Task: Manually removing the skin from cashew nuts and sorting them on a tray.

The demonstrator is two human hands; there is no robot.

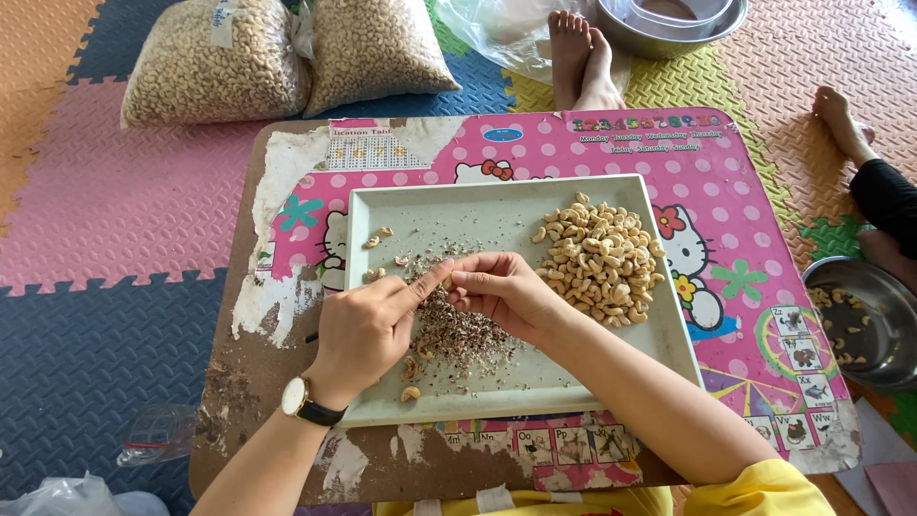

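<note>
My left hand (368, 325) and my right hand (501, 291) meet over a pale square tray (497, 201), fingertips pinched together on one small cashew nut (447, 283). A dark stick pokes out behind my left hand. Under the hands lies a heap of brown skin flakes (458, 334). A pile of peeled cashews (597, 260) fills the tray's right side. A few loose nuts (374, 241) lie at the tray's left, and two more (410, 380) near its front edge. A watch is on my left wrist.
The tray rests on a low pink cartoon-print table (726, 191) with peeling edges. Two clear bags of cashews (215, 62) stand behind it. Another person's bare feet (583, 57) and metal bowls (669, 24) are beyond; a steel bowl (864, 320) sits right.
</note>
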